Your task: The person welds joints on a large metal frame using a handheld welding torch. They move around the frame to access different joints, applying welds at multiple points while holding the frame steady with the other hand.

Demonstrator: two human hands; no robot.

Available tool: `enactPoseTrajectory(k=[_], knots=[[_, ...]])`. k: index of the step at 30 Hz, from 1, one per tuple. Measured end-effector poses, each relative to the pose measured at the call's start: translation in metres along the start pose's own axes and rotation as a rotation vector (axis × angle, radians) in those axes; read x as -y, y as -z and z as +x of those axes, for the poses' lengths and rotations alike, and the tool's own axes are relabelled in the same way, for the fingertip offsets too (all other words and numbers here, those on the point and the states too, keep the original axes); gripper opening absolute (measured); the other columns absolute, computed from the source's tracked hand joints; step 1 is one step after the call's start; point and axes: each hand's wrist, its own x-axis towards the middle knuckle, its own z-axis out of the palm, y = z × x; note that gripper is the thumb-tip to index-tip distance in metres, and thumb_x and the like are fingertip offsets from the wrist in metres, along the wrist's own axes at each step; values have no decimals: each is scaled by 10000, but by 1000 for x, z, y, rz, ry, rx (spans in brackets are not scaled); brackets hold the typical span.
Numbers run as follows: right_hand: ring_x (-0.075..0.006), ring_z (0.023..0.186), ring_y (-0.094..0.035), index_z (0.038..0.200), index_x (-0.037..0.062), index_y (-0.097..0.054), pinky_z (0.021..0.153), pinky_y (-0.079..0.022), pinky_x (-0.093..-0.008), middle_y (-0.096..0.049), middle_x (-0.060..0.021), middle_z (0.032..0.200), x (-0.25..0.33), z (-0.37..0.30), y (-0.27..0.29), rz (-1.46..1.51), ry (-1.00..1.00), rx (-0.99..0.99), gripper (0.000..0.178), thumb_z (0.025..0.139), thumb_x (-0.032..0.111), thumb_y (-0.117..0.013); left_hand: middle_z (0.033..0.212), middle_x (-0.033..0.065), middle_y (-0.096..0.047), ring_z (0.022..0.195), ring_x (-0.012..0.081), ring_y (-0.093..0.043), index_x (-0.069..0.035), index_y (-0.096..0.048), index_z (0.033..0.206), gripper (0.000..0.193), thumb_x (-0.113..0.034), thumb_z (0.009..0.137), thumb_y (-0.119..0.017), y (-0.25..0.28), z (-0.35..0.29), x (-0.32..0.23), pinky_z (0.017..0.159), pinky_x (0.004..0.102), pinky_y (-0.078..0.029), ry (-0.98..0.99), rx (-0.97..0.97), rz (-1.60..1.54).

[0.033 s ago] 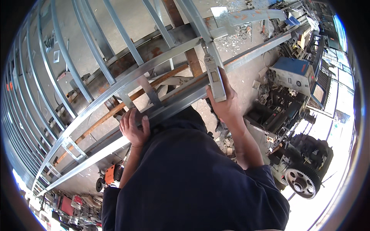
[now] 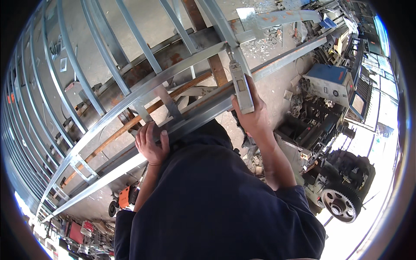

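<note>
My right hand (image 2: 253,115) is wrapped round a grey box-shaped hand tool (image 2: 242,89) with a narrow front end. The tool's tip is at the corner where a crossbar (image 2: 190,58) meets the side bar (image 2: 219,19) of a steel grille frame. On the near side, my left hand (image 2: 151,145) lies on the near steel rail (image 2: 208,116), fingers bent over it and thumb apart from them. Two short flat pieces (image 2: 167,102) join the crossbar and this rail. The left fingertips are partly hidden, and so is the right hand's grip behind the tool.
Parallel steel bars (image 2: 102,47) fill the left side, over a rusty support beam (image 2: 147,69). To the right stand a blue-topped machine (image 2: 327,82) and a large toothed wheel (image 2: 340,206). An orange tool (image 2: 125,197) is at the lower left. Scrap (image 2: 268,37) litters the floor beyond.
</note>
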Motion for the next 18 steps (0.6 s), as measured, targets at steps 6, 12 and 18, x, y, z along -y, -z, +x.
enactPoseTrajectory(k=[6,12,18], knots=[[-471,1036,-701,1570,143,-410,820,-585,-483,-719,-264,1144,-3,-4,-11,-2,-14,-28,747,907,220,-746,1231,116,-687,1144,339,-622,-74,-650,1274,398,-255,923,-691,7,7,-5,1006,458,-453,-71,-5,-65],[-456,1054,-706,1564,148,-423,827,-594,-469,-729,-244,1147,2,-4,-14,-5,-13,-54,744,901,212,-755,1217,102,-681,1149,336,-610,-84,-678,1232,412,-311,889,-707,5,6,-2,1019,456,-440,-53,-18,-110],[-446,1075,-707,1566,151,-417,845,-597,-475,-728,-244,1163,5,-4,-14,16,-10,-71,749,904,234,-756,1203,96,-682,1134,324,-615,-89,-684,1218,395,-310,893,-711,6,5,-3,1002,446,-444,-58,-24,-104]])
